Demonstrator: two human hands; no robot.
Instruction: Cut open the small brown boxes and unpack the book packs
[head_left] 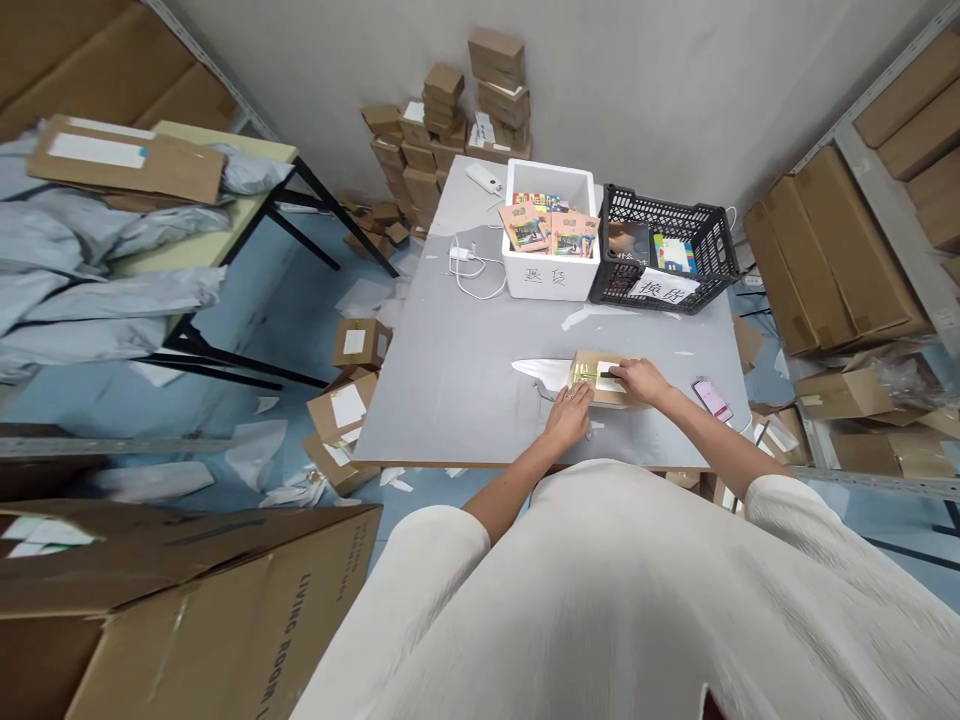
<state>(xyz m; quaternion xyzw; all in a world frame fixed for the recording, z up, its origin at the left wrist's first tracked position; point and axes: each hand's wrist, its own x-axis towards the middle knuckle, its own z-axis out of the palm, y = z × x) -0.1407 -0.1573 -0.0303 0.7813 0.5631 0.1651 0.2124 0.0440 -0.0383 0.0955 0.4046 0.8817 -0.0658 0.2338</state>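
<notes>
A small brown cardboard box (619, 398) with a white label and shiny tape at its left end lies near the front edge of the grey table (442, 380). My left hand (571, 412) rests against the box's left front corner, its fingers bent over the edge. In my right hand (642, 381) is a thin dark tool (606, 375), held over the label with its tip toward the taped end. A piece of white paper (546, 374) sticks out left of the box.
Behind the box stand a white foam bin (551, 279) and a black crate (652, 292), both holding books. A phone (712, 399) lies at the right, a white cable (480, 292) at the left. Cartons and shelving flank the table.
</notes>
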